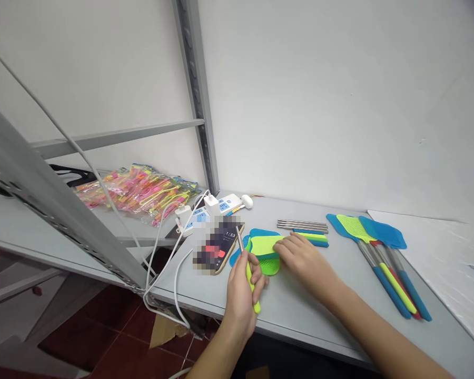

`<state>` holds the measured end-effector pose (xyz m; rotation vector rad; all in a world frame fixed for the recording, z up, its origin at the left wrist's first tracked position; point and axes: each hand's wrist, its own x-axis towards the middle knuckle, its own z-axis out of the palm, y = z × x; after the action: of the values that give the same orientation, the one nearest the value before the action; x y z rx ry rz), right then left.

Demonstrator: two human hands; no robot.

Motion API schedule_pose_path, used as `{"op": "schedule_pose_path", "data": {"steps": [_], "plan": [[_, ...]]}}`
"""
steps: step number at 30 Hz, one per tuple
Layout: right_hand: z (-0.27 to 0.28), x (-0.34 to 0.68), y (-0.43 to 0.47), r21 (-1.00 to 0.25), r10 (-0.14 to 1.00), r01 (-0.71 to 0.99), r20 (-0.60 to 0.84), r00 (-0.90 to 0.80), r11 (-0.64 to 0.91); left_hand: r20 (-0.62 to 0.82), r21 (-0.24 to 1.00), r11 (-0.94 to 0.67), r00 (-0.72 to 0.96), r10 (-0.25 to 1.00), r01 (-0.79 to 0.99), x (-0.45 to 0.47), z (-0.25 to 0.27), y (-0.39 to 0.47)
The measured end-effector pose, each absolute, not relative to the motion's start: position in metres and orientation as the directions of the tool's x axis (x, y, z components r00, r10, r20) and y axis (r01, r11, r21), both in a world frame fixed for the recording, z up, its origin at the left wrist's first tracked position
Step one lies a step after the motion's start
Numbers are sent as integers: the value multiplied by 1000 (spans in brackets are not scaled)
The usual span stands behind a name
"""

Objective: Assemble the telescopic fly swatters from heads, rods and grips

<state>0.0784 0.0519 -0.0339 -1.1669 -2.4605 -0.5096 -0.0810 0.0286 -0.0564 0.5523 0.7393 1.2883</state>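
My left hand [242, 284] is closed around a lime-green fly swatter handle [249, 273], whose metal rod points up and away from me. My right hand [300, 258] reaches over a small pile of fly swatter heads; its fingertips are closed on the right edge of the top lime-green swatter head [265, 245]. Under that head lie blue and green perforated heads [272, 266], partly covered. Just beyond my right hand are loose blue and lime handles [316, 238], with several metal rods [302, 226] behind them.
Assembled fly swatters [387, 273] lie in a fan at right, beside a white sheet [450, 263]. A phone [221, 247] and a power strip [199, 218] with white cables are at left. Colourful packaged items [142, 192] lie behind the grey metal post [63, 195].
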Motion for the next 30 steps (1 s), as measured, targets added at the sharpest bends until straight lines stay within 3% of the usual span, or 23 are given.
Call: {"op": "schedule_pose_path", "data": {"steps": [6, 10, 12, 16, 19, 21, 23, 25, 28, 30], "plan": [[-20, 105, 33, -18, 536, 859, 788, -302, 512, -165, 764, 216, 139, 976, -608, -75, -54, 23], [-23, 128, -1, -52, 435, 901, 887, -157, 431, -154, 786, 260, 229, 961, -561, -67, -53, 18], [-29, 135, -19, -188, 455, 911, 891, 0, 368, -158, 794, 288, 275, 948, -535, -59, -51, 14], [-49, 143, -43, -615, 536, 752, 728, 427, 237, -182, 814, 354, 376, 908, -460, -40, -50, 6], [-64, 146, -50, -862, 445, 464, 505, 740, 206, -192, 852, 383, 468, 863, -357, -28, -50, 4], [-72, 150, -51, -936, 400, 223, 321, 858, 271, -176, 905, 356, 556, 812, -233, -22, -49, 5], [-77, 156, -52, -944, 436, 28, 179, 882, 330, -138, 977, 210, 612, 779, -46, -18, -48, 9], [-80, 163, -54, -935, 473, -74, 106, 875, 347, -44, 980, -92, 634, 772, 179, -14, -46, 14], [-81, 171, -59, -919, 459, -130, 61, 886, 372, 173, 688, -599, 709, 684, 411, -8, -48, 21], [-81, 175, -62, -907, 428, -158, 27, 903, 390, 248, 433, -777, 768, 591, 457, -4, -52, 24]]}}
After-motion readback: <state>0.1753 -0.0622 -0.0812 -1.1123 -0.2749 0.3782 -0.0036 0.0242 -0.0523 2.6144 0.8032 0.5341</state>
